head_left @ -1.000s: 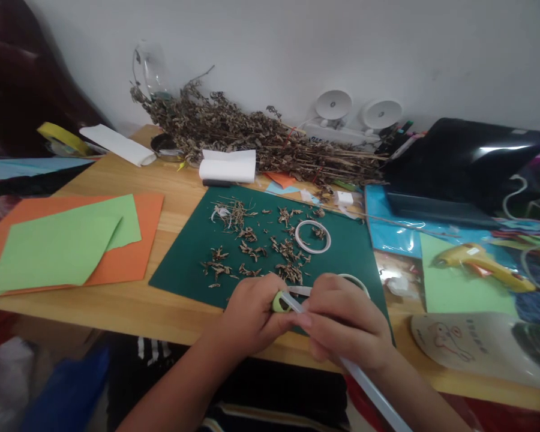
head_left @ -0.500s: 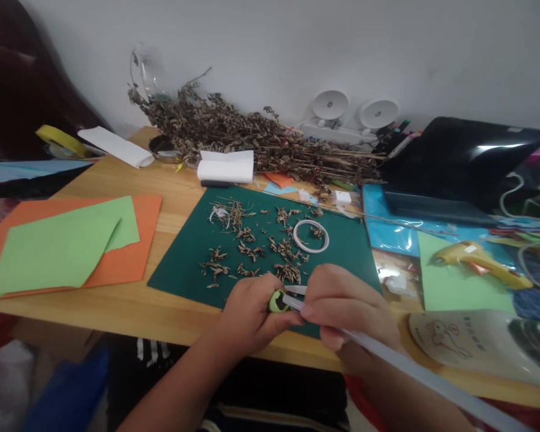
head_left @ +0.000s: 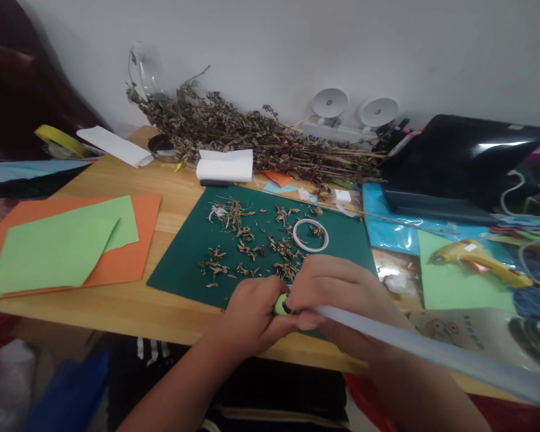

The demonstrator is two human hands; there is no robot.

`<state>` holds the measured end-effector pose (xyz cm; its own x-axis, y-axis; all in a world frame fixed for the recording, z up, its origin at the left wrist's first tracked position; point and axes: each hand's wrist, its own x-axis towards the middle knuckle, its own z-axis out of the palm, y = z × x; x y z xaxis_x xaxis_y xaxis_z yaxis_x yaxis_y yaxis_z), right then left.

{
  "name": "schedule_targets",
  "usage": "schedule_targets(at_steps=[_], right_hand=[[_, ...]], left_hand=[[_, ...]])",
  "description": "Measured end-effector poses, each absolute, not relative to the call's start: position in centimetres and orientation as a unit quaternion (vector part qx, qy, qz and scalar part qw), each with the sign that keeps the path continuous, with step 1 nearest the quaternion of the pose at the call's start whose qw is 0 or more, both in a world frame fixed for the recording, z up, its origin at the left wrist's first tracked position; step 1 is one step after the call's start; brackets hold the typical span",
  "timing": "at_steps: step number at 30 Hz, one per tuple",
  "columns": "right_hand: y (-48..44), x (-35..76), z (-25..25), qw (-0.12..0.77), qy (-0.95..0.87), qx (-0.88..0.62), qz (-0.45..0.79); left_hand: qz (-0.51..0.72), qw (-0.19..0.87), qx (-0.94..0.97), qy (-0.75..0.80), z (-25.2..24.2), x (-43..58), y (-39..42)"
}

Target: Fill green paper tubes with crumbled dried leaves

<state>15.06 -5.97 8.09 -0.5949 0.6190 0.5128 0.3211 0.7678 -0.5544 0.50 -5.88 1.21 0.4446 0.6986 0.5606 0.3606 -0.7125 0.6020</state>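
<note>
Light-green roll (head_left: pixel 279 305) sits just below the centre of the frame, pinched between the thumb and curled fingers of the left hand (head_left: pixel 252 309), its dark end turned toward the right hand (head_left: pixel 342 300). That hand's fingers close on a pale strip (head_left: pixel 409 342) near its inner end, while the rest runs toward the lower right edge; the two hands meet at the roll, seemingly so one can steady it against the other. Under and beyond them lies a dark green mat (head_left: pixel 184 255), strewn with dry plant bits (head_left: pixel 284 251), which it likely catches; a white ring (head_left: pixel 312 249) rests there too. Wooden counter (head_left: pixel 117 183) spreads around it, with green paper (head_left: pixel 54 246) over an orange sheet (head_left: pixel 148 240) at left. At right are a bottle (head_left: pixel 470 327), a yellow glue gun (head_left: pixel 486 261) on another green sheet (head_left: pixel 465 294) and a dark laptop-like device (head_left: pixel 468 162). A bundle of dried plants (head_left: pixel 234 126) lies along the pale wall (head_left: pixel 270 48) across the upper middle, perhaps to spare working room in front.
</note>
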Motion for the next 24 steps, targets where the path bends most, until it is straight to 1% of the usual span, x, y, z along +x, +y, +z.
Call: schedule_targets(at_steps=[3, 7, 12, 17, 21, 24], right_hand=[[-5.9, 15.1, 8.1, 0.378, -0.868, -0.263, 0.187], [-5.9, 15.0, 7.8, 0.432, -0.851, -0.238, 0.183], [-5.9, 14.8, 7.6, 0.455, -0.837, -0.228, 0.203], [-5.7, 14.6, 8.1, 0.441, -0.828, -0.243, 0.248], [-5.5, 15.2, 8.2, 0.514, -0.782, -0.228, 0.268], [-5.5, 15.8, 8.1, 0.519, -0.767, -0.243, 0.288]], left_hand=[[0.417, 0.216, 0.819, 0.329, 1.3, 0.4, -5.8], [0.413, 0.242, 0.809, 0.341, 1.6, 0.3, -5.8], [0.412, 0.232, 0.814, 0.337, 1.6, 0.3, -5.8], [0.395, 0.215, 0.829, 0.333, 1.2, 0.5, -5.8], [0.386, 0.24, 0.825, 0.337, 1.3, 0.5, -5.7], [0.4, 0.242, 0.819, 0.334, 1.5, 0.3, -5.7]])
